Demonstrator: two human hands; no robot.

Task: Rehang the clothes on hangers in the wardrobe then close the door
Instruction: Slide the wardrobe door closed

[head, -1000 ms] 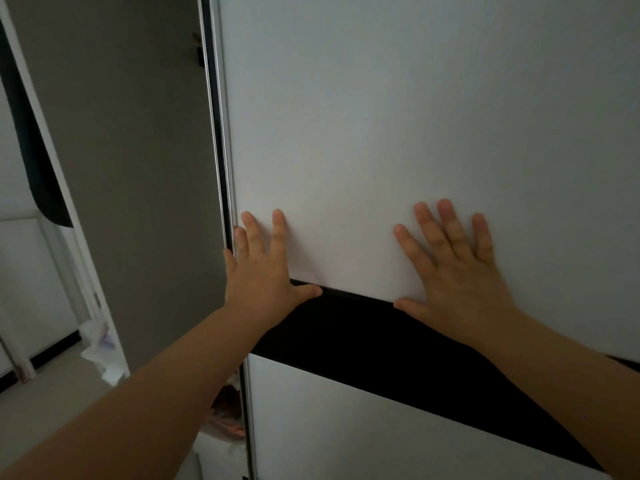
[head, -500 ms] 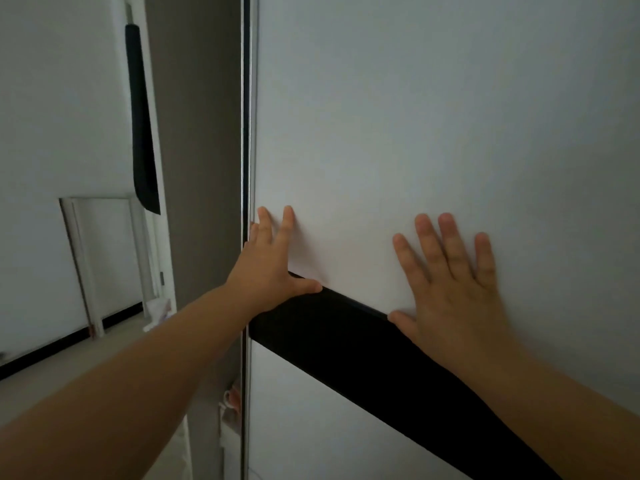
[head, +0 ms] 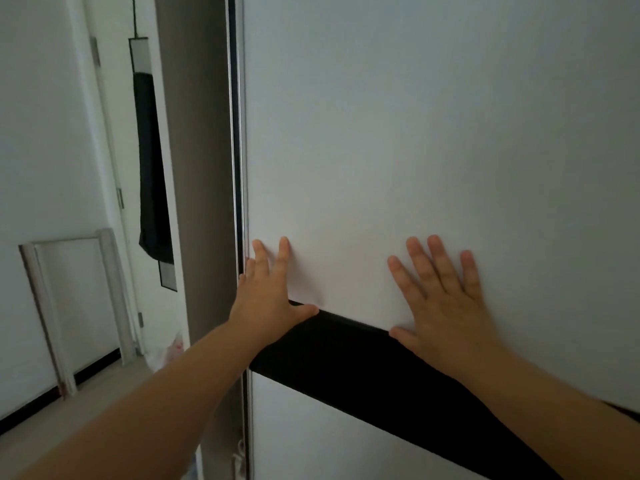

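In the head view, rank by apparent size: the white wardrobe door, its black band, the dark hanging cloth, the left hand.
1. white wardrobe door
2. black band
3. dark hanging cloth
4. left hand
Cloth versus hand is unsure: the hand is nearer the camera.

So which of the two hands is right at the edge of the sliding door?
The left hand: its fingers reach the door's metal-trimmed edge. The right hand lies flat farther in on the panel.

The sliding door (head: 415,150) fills everything right of its metal edge, leaving only a thin dark slit between that edge and the grey wardrobe side panel (head: 201,168) just left of it. Both hands lie flat on the door. Left of the panel, open floor runs past a white frame (head: 52,306) leaning on the wall.
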